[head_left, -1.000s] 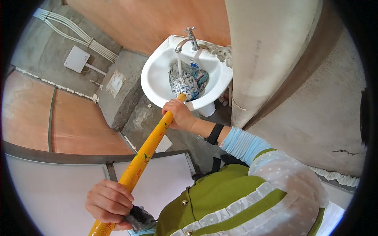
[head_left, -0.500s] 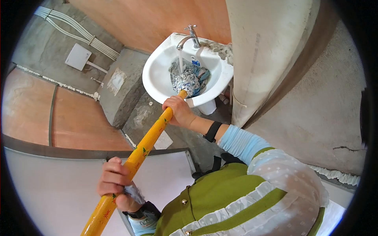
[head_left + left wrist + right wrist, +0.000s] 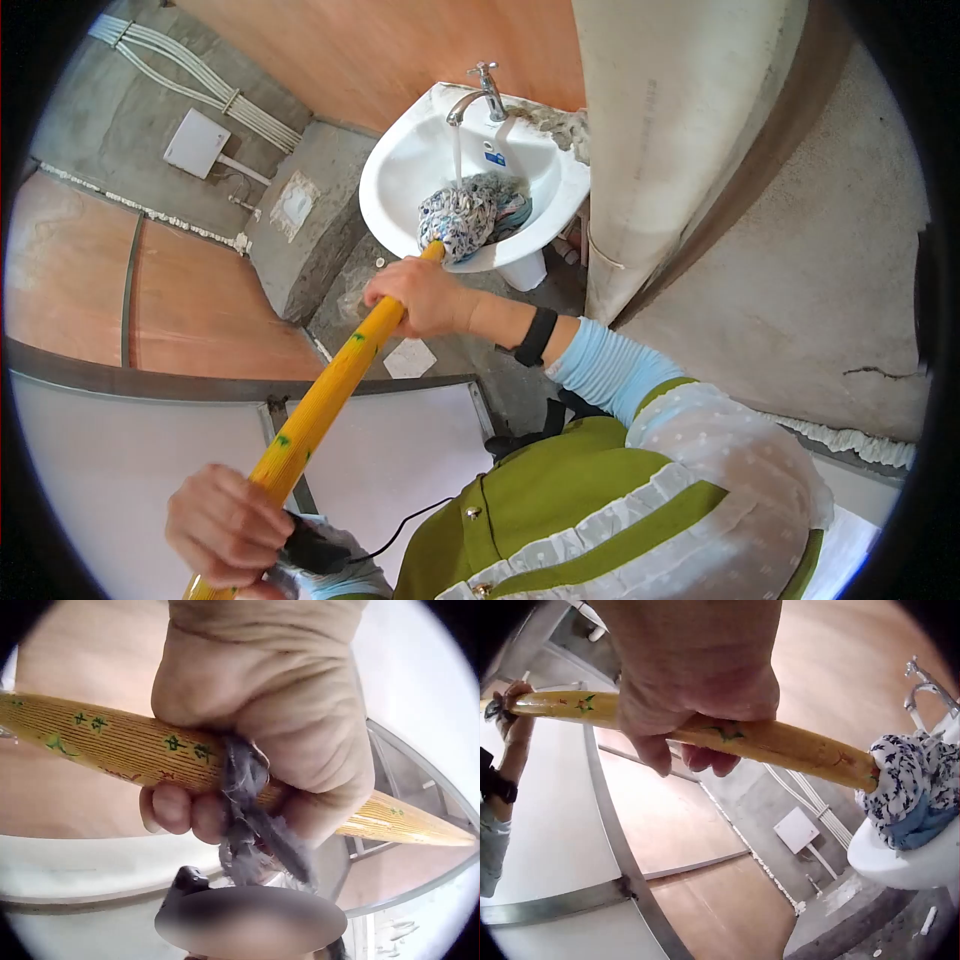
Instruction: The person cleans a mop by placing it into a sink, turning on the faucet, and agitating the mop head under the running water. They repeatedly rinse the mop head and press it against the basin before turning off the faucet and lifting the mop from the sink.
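Note:
A mop with a yellow patterned handle [image 3: 325,410] slants from the lower left up to a white washbasin [image 3: 385,185]. Its head of printed and grey-blue cloth strips [image 3: 458,218] lies in the basin against the front rim. Water falls from the tap [image 3: 491,100] onto or just behind the cloth. My right hand [image 3: 425,298] grips the handle a little below the mop head. Farther down, my left hand [image 3: 225,525] wraps round the handle near its lower end. A grey cloth strip [image 3: 244,776] is knotted around the handle within the left hand's grip.
A thick pale pipe [image 3: 680,140] rises right beside the basin. A concrete ledge [image 3: 310,215] stands to its left, and a white box [image 3: 196,143] with a pipe hangs on the wall. White panels in a metal frame [image 3: 150,390] lie behind the left hand.
The left hand went up the handle, then back down to the lower left. The handle and right hand have shifted left and down, and the mop head has moved toward the basin's front left rim.

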The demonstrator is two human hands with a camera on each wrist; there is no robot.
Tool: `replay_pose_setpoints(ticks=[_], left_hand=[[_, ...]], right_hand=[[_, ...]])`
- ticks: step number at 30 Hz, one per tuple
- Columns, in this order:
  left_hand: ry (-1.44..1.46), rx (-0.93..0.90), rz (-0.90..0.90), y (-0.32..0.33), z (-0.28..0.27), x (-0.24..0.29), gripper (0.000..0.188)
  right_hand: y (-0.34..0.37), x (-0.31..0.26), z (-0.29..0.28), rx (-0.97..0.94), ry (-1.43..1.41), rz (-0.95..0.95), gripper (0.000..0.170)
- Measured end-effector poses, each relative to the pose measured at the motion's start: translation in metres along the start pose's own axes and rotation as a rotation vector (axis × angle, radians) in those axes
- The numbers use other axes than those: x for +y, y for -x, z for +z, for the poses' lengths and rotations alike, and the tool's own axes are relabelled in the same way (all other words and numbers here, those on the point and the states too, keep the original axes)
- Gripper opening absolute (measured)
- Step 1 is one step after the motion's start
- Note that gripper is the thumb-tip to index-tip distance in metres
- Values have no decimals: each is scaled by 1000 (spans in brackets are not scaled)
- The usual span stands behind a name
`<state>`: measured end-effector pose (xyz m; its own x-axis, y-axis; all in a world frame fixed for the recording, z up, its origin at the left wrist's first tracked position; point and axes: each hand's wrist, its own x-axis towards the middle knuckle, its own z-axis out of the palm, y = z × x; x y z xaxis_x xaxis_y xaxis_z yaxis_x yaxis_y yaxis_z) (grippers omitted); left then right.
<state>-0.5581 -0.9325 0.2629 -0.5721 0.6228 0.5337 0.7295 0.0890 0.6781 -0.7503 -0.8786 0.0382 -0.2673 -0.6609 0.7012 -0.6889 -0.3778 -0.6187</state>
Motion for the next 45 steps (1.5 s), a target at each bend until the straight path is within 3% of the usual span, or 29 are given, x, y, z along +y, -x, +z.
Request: replay_pose_setpoints(ticks=[3, 5, 8, 17, 20, 21, 23, 24, 28, 30, 32, 33, 34, 35, 36, 37, 39, 40, 42, 45], left_hand=[[-33, -34, -29, -5, 3, -21, 19], [-43, -40, -20, -12, 3, -20, 18], [21, -232, -15, -22, -2, -15, 21], [-25, -61, -48, -20, 11, -46, 21], [-186, 373, -31, -2, 29, -53, 30], [-189, 377, -34, 0, 40, -58, 30], [-472, 919, -154, 0, 61, -69, 32], [-463, 978, -191, 3, 66, -72, 29], [-399, 963, -238, 17, 64, -58, 26], [-376, 843, -107, 7, 54, -39, 23], [-212, 301, 80, -8, 26, -23, 21], [-123, 66, 65, -34, 19, -16, 19], [-115, 72, 53, -40, 16, -14, 19], [-99, -100, 21, -45, 15, -12, 17], [-87, -277, -8, -47, 14, -12, 16], [-87, -282, -12, -42, 16, -16, 16], [-144, -36, -99, -19, 20, -36, 18], [-139, -39, -92, -13, 23, -44, 18], [-171, 201, -54, -4, 29, -54, 20], [-275, 349, -130, -2, 28, -44, 24]], right_hand=[[6, 13, 1, 8, 72, 60, 23], [9, 11, 4, 159, 110, 104, 22], [13, -8, -1, 247, 112, 113, 21], [19, 25, 0, 292, 111, 121, 22], [17, 27, 5, 348, 127, 136, 22], [16, 28, 6, 343, 123, 135, 22], [13, 29, 9, 349, 142, 148, 23], [13, 29, 11, 346, 138, 145, 23], [9, 24, 20, 347, 154, 114, 21], [-4, 10, 17, 351, 155, 90, 20], [-15, -16, 10, 488, 111, -79, 19], [-18, -22, 5, 485, 108, -67, 19], [-21, -26, 2, 442, 50, -163, 18], [-23, -27, 1, 400, -11, -266, 17], [-22, -17, 5, 342, -22, -254, 17], [-19, -6, 11, 348, -25, -254, 17], [-9, 16, 18, 142, 5, -115, 20], [-4, 24, 21, 145, 13, -112, 20], [0, 31, 21, 224, 82, -30, 22], [1, 29, 16, 269, 114, -3, 23]])
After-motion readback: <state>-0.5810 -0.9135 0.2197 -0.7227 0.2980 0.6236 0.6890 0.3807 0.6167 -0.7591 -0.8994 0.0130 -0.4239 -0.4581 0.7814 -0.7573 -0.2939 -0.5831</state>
